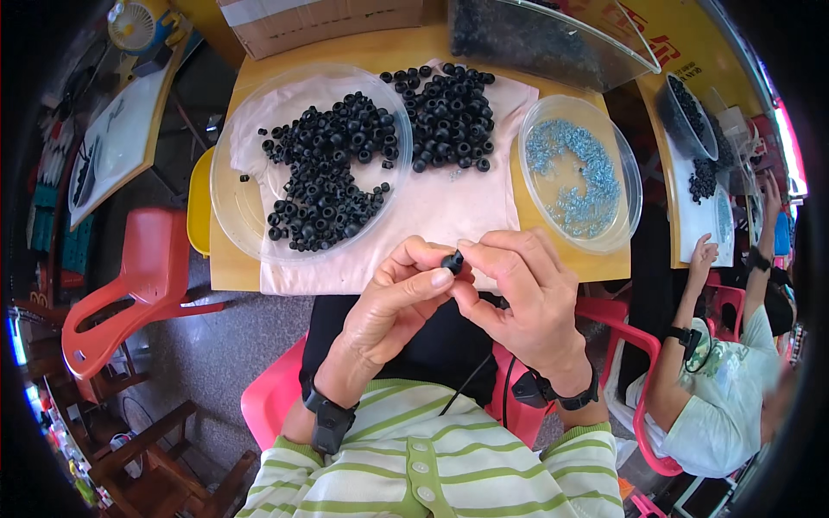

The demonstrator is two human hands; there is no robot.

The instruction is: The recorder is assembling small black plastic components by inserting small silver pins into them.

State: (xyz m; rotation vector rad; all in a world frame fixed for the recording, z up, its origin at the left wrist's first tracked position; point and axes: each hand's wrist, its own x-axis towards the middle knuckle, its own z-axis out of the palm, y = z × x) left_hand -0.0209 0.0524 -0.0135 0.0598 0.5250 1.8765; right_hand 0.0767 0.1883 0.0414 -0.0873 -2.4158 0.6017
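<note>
Just past the near table edge, my left hand (387, 304) is closed, pinching a small black ring-shaped part (452, 262) between thumb and fingertips. The part looks like rubber or plastic. My right hand (531, 298) meets it from the other side, fingers curled, with the index fingertip at the part's upper end. Whatever else those right fingers hold is hidden. Beyond my left hand, a round clear tub (231, 226) contains many similar black parts (321, 194). More lie in a loose pile (451, 121) beside it. Right of them, another clear tub (528, 186) holds tiny pale-blue transparent pieces (580, 207).
A pink cloth (458, 207) covers the middle of the wooden table (596, 269). At the back stand a cardboard box (319, 22) and a clear bin (544, 47). A red chair (142, 281) is at left. Another person (717, 388) works at the right-hand table.
</note>
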